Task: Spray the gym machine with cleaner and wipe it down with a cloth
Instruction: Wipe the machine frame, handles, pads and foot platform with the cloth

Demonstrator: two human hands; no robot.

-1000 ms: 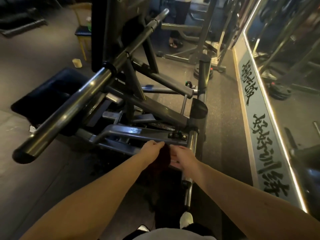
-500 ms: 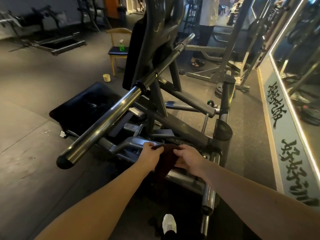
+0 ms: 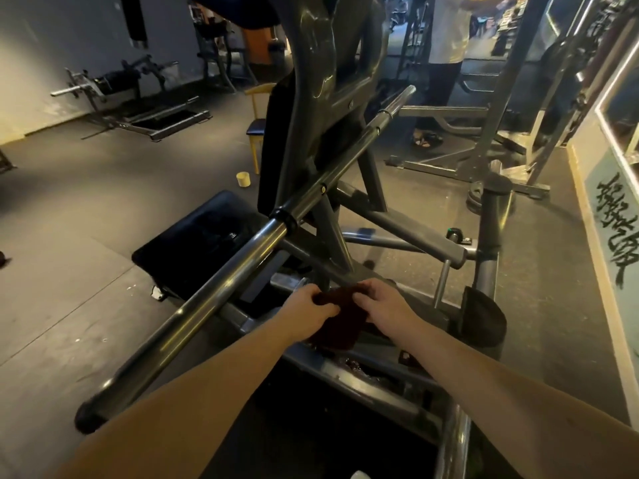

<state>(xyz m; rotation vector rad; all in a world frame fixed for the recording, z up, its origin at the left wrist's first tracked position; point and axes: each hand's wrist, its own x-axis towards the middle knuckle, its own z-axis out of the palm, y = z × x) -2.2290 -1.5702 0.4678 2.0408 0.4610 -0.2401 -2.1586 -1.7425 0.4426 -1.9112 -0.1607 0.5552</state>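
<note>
Left hand, right hand both gripping dark cloth; fingertips hidden.

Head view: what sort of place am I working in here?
A gym, probably a commercial one: the big steel gym machine in front of you, another weight machine by the far wall, and weight plates on the floor to the right.
</note>
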